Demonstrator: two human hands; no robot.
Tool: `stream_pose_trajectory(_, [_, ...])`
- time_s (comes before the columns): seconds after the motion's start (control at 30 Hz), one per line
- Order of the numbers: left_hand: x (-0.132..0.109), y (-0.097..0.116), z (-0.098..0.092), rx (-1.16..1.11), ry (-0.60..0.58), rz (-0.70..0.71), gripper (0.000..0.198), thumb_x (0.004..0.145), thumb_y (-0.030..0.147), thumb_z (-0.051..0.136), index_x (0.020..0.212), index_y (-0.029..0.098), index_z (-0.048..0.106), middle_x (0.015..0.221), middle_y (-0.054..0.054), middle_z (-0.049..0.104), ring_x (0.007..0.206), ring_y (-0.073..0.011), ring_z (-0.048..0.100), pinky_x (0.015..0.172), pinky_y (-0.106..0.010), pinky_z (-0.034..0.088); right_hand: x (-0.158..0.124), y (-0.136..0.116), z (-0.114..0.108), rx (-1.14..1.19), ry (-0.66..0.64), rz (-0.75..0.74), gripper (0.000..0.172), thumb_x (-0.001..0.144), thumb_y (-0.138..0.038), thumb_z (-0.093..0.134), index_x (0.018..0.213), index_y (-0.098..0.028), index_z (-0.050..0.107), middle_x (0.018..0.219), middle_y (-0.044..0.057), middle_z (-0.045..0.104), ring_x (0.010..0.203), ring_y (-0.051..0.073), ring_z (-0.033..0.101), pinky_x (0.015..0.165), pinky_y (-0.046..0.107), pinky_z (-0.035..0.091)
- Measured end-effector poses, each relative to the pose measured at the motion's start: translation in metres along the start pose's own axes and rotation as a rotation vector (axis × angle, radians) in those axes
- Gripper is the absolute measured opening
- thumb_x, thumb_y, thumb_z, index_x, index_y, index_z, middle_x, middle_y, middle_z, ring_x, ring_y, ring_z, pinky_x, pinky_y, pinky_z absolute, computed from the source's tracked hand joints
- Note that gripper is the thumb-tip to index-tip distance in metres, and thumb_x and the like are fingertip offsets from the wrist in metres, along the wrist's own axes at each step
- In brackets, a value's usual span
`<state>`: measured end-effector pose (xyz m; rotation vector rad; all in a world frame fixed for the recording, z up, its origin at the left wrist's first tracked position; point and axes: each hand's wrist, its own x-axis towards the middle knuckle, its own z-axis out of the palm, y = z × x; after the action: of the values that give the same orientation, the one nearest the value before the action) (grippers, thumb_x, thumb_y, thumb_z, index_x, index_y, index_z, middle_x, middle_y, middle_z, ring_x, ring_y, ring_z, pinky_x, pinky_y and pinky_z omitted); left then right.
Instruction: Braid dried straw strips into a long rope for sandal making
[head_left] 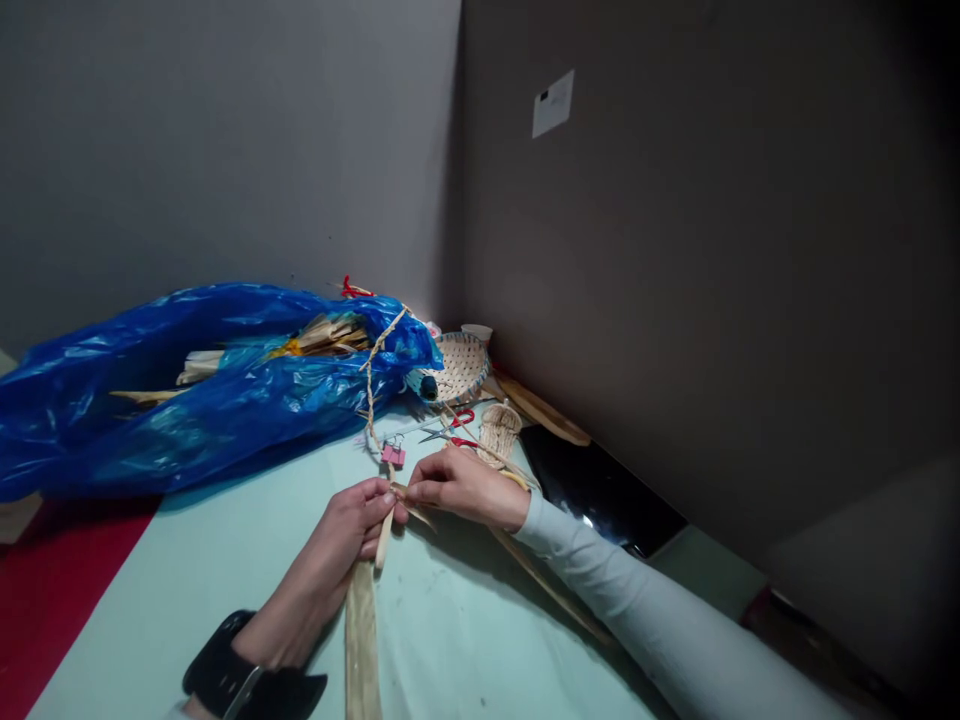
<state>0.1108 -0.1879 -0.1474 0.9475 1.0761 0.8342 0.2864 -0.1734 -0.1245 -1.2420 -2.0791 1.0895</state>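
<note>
My left hand point(352, 520), with a dark watch on its wrist, pinches the near end of a plaited straw braid point(370, 385). My right hand point(469, 487), in a pale sleeve, is closed on a dried straw strip point(421, 514) right beside the left fingertips. Just beyond my fingers a pink binder clip point(394, 455) grips the braid, which runs back up over a blue plastic bag. One short pale strand point(384, 540) points down from my left fingers. A wide flat strip point(361, 640) extends from under that hand toward me.
The blue bag point(247, 440) holds bundled dried strips point(322, 337). Red-handled scissors point(459, 432), a small woven piece point(500, 430) and a woven basket point(459, 368) lie beyond my hands. A glossy black panel point(600, 490) lies right, near the wall. Pale green cloth point(225, 570) covers the surface.
</note>
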Motion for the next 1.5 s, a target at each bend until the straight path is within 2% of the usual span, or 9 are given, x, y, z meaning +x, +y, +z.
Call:
stream_pose_trajectory(0.23, [0.0,-0.002,-0.002,0.048,-0.019,0.004,0.025,0.067,0.034,0.072,0.07,0.012,0.06,0.057,0.002,0.056,0.04,-0.0007,0.021,0.039,-0.017,0.012,0.0,0.002,0.004,-0.05,0.011,0.06,0.015,0.078,-0.028,0.067,0.083,-0.013,0.068,0.064,-0.003,0.058,0.06,0.009,0.048,0.054,0.019,0.03])
stream_pose_trajectory(0.4, [-0.001,-0.002,-0.004,0.106,-0.04,0.025,0.023,0.071,0.034,0.069,0.07,0.014,0.058,0.056,0.004,0.054,0.041,-0.0022,0.022,0.04,-0.017,0.014,0.003,0.004,0.011,-0.098,0.041,0.039,0.016,0.081,-0.029,0.065,0.077,-0.013,0.065,0.065,-0.003,0.056,0.061,0.009,0.047,0.055,0.02,0.029])
stream_pose_trajectory(0.53, [-0.001,-0.002,-0.003,0.112,-0.018,0.032,0.024,0.07,0.035,0.069,0.073,0.015,0.056,0.056,0.004,0.055,0.041,-0.0029,0.026,0.04,-0.017,0.017,0.002,0.001,0.011,-0.048,-0.009,0.046,0.015,0.082,-0.027,0.065,0.076,-0.014,0.063,0.062,-0.005,0.054,0.059,0.008,0.046,0.055,0.02,0.028])
stream_pose_trajectory(0.67, [-0.004,-0.001,0.0,0.118,0.025,0.031,0.026,0.071,0.036,0.068,0.083,0.017,0.054,0.055,0.005,0.057,0.044,-0.0055,0.037,0.043,-0.017,0.023,0.003,-0.001,0.012,0.064,-0.041,0.124,0.01,0.081,-0.025,0.066,0.08,-0.015,0.064,0.062,-0.005,0.056,0.055,0.007,0.045,0.054,0.019,0.03])
stream_pose_trajectory(0.83, [-0.006,0.002,0.001,0.142,0.035,0.03,0.024,0.071,0.032,0.067,0.085,0.019,0.052,0.056,0.005,0.06,0.051,-0.008,0.047,0.048,-0.018,0.031,0.008,0.003,0.011,0.133,-0.033,0.203,0.021,0.073,-0.026,0.074,0.087,-0.013,0.068,0.068,-0.003,0.06,0.063,0.009,0.051,0.056,0.019,0.034])
stream_pose_trajectory(0.97, [-0.006,0.003,-0.001,0.198,0.024,0.017,0.024,0.071,0.032,0.068,0.079,0.018,0.051,0.055,0.004,0.06,0.045,-0.0067,0.042,0.044,-0.018,0.027,0.007,0.001,0.008,-0.032,-0.039,0.077,0.01,0.076,-0.022,0.069,0.08,-0.014,0.072,0.062,-0.003,0.059,0.061,0.009,0.049,0.056,0.02,0.032])
stream_pose_trajectory(1.13, [-0.006,0.005,-0.004,0.276,0.012,0.031,0.027,0.072,0.038,0.068,0.079,0.016,0.053,0.059,0.002,0.064,0.04,-0.0052,0.036,0.041,-0.019,0.026,0.002,-0.007,0.012,-0.312,0.069,0.03,0.019,0.081,-0.028,0.057,0.081,-0.016,0.072,0.061,0.0,0.059,0.057,0.011,0.046,0.053,0.024,0.027])
stream_pose_trajectory(1.33, [-0.007,0.008,-0.003,0.368,0.065,0.022,0.026,0.071,0.039,0.067,0.076,0.016,0.054,0.063,0.001,0.066,0.045,-0.0082,0.043,0.044,-0.021,0.031,0.0,-0.012,0.017,-0.382,0.079,0.03,0.02,0.079,-0.024,0.055,0.085,-0.019,0.072,0.071,0.003,0.066,0.063,0.014,0.053,0.055,0.024,0.028])
stream_pose_trajectory(1.5, [-0.004,0.007,-0.006,0.469,0.052,0.116,0.024,0.072,0.04,0.063,0.073,0.018,0.054,0.062,0.0,0.066,0.05,-0.0114,0.046,0.047,-0.023,0.033,0.004,-0.01,0.016,-0.338,0.037,0.029,0.023,0.08,-0.029,0.056,0.088,-0.02,0.075,0.071,0.004,0.068,0.064,0.014,0.055,0.055,0.024,0.03])
